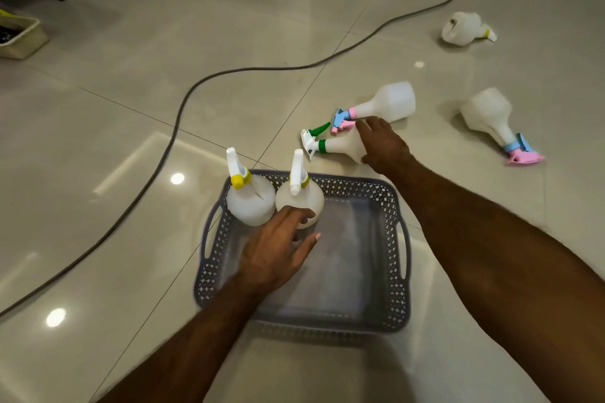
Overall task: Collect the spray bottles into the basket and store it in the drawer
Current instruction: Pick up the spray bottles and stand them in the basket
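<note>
The shiny tile floor (98, 127) has a long gray cable (183, 101) on it. The gray basket (397, 258) sits on the floor. Two spray bottles with yellow collars (252, 203) stand up in its far left corner, nozzles up. The left hand (278, 249) touches one with loose, spread fingers. The right hand (383, 141) curls around the green-collared bottle (340, 144), which lies flat, nozzle pointing left. Three more bottles (389, 101) lie on their sides nearby. No writing shows.

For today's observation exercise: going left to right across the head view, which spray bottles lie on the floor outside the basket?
green-collared bottle under the right hand → pink-collared bottle → yellow-collared bottle → pink-and-blue-trigger bottle.
</note>
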